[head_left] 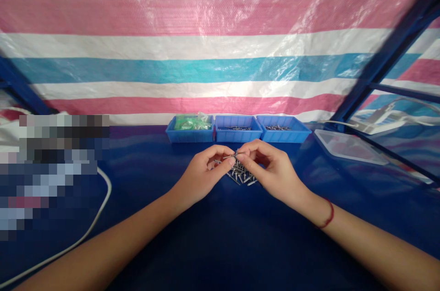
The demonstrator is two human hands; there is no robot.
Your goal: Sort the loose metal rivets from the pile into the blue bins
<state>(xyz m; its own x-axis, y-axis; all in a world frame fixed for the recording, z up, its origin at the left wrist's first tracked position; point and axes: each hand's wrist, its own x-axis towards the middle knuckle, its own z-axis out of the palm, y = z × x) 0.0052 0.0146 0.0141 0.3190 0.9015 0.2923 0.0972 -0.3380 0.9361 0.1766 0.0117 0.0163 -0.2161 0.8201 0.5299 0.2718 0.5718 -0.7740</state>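
My left hand and my right hand meet in front of me, thumbs and forefingers pinched together. Between the fingertips is a thin silvery metal rivet, its shaft sticking out toward the left; its other end is hidden by the fingers. Both hands appear to grip it. Right below and behind the fingers lies a loose pile of similar metal rivets on the dark blue tabletop. Part of the pile is covered by the hands.
Behind the hands stand three blue bins: the left bin holds green plastic bags, the middle bin and right bin hold small metal parts. A clear plastic lid lies right. A white cable runs along the left.
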